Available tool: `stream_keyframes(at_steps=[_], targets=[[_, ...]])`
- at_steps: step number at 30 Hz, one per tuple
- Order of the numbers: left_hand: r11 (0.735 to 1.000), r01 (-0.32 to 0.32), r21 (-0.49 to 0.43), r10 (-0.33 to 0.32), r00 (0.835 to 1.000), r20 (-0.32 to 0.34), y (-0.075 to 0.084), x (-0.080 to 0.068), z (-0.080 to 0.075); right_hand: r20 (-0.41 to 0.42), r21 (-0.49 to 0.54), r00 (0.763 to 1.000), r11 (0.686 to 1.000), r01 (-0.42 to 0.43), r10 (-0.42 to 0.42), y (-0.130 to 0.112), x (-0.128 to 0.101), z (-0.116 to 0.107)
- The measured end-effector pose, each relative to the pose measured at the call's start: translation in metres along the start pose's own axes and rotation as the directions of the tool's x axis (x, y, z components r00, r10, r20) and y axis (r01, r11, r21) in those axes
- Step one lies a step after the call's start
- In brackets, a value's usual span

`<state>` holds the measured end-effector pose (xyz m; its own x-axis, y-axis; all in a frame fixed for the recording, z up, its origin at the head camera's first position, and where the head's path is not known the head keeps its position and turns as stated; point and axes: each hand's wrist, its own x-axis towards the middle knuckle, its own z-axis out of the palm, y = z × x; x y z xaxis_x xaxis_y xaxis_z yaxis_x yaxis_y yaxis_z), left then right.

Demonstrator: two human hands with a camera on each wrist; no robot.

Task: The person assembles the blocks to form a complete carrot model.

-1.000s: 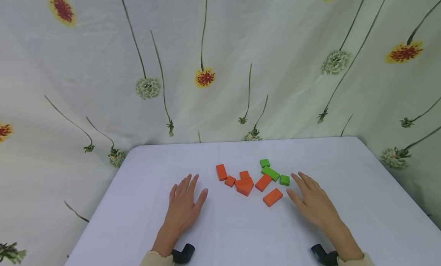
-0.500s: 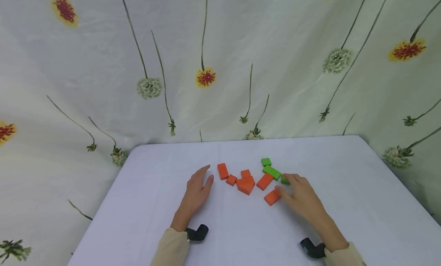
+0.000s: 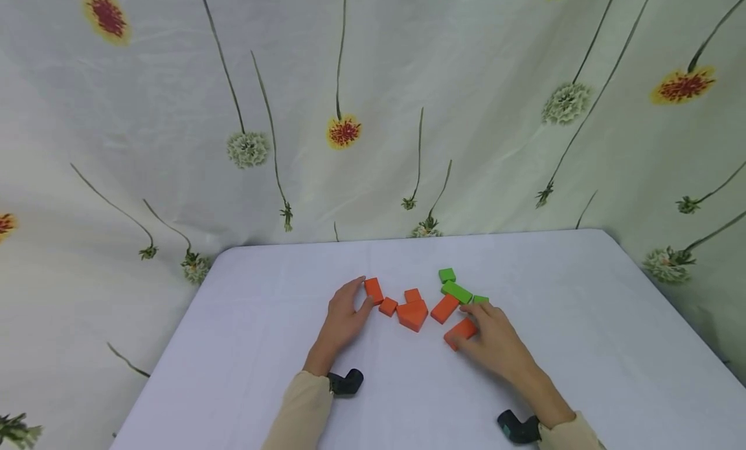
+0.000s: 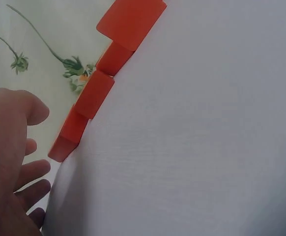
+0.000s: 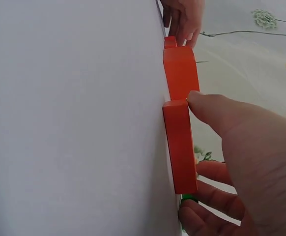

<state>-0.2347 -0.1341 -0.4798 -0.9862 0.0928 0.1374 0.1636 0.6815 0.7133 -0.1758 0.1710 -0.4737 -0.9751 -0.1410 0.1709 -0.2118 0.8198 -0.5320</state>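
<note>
Orange and green toy blocks lie on the white table. In the head view my left hand (image 3: 344, 320) is beside an upright-lying orange rectangular block (image 3: 373, 291), its fingertips at the far corner and thumb at the near one. In the left wrist view the thumb (image 4: 32, 107) and fingers stand spread near the blocks. My right hand (image 3: 498, 346) hovers over the nearest orange rectangular block (image 3: 459, 334), thumb on its left side and fingers to its right. In the right wrist view the right thumb (image 5: 207, 105) is by one end of that block (image 5: 180, 147); contact is unclear.
Between the hands lie small orange cubes (image 3: 388, 307), a larger pointed orange block (image 3: 412, 316) and another orange rectangular block (image 3: 445, 309). Behind are a long green block (image 3: 456, 292) and green cubes (image 3: 447, 275). A flower-print cloth (image 3: 373, 178) hangs behind the table (image 3: 408, 398).
My left hand has moved right and forward to the leftmost orange block. My right hand has moved left over the nearest orange block, partly covering a green cube. The blocks have stayed put.
</note>
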Motion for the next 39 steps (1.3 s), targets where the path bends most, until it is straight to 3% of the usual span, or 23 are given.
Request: stream_keyframes(at_steps=[5,8,19,29,34,39], targets=[[0.998,-0.048,0.041,0.049,0.999,-0.010,0.001,0.004,0.003,0.059,-0.001,0.996,0.997,-0.072,0.072,-0.002,0.000,0.001],[0.996,-0.045,0.082,0.046,0.999,-0.003,0.002,0.005,0.005,0.083,-0.007,0.993,0.996,-0.084,0.084,-0.003,0.000,0.002],[0.986,-0.070,0.151,0.072,0.997,-0.007,0.002,0.003,0.005,0.060,-0.020,0.997,0.999,-0.048,0.049,-0.002,-0.001,0.007],[0.990,-0.080,0.117,0.090,0.993,-0.083,-0.009,-0.001,0.005,0.011,-0.007,0.999,0.999,0.039,-0.039,0.001,-0.001,0.008],[0.995,-0.062,0.078,0.070,0.992,-0.103,-0.004,-0.009,0.000,-0.024,0.005,0.997,0.997,0.075,-0.074,0.002,-0.001,0.007],[0.992,-0.106,0.064,0.115,0.983,-0.144,0.001,-0.016,-0.005,-0.057,0.034,0.994,0.995,0.095,-0.093,0.002,-0.001,0.006]])
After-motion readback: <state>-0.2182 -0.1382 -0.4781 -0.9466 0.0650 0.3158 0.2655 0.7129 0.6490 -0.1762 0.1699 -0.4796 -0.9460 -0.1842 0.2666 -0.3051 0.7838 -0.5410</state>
